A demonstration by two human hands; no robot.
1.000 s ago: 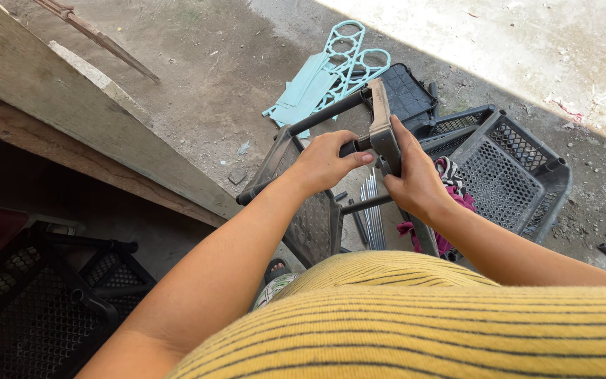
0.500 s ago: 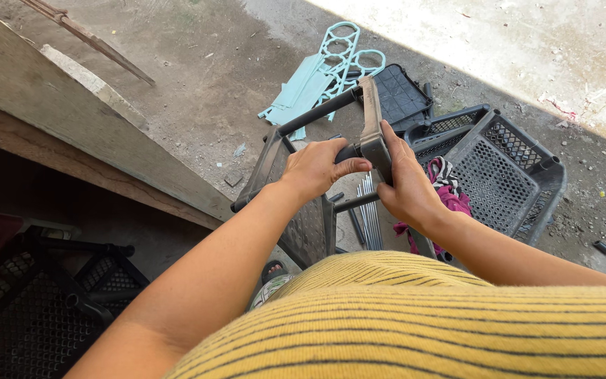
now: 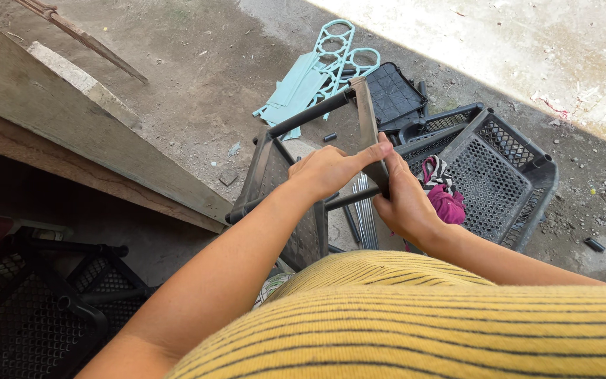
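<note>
A dark frame of tubes and flat panels stands upright in front of me, like part of a rack. My right hand is wrapped around the frame's flat right post near its lower end. My left hand rests on the same post from the left, fingers stretched across it and touching the right hand. A black round bar runs across the top of the frame. Thin metal rods lie on the ground below the hands.
A black perforated plastic basket with a pink and striped cloth lies to the right. Pale teal plastic parts lie on the dirt floor beyond the frame. A wooden beam runs along the left; another black basket sits at lower left.
Both hands have slid lower on the flat post and come closer together; the frame has tilted slightly away. The view has shifted a little.
</note>
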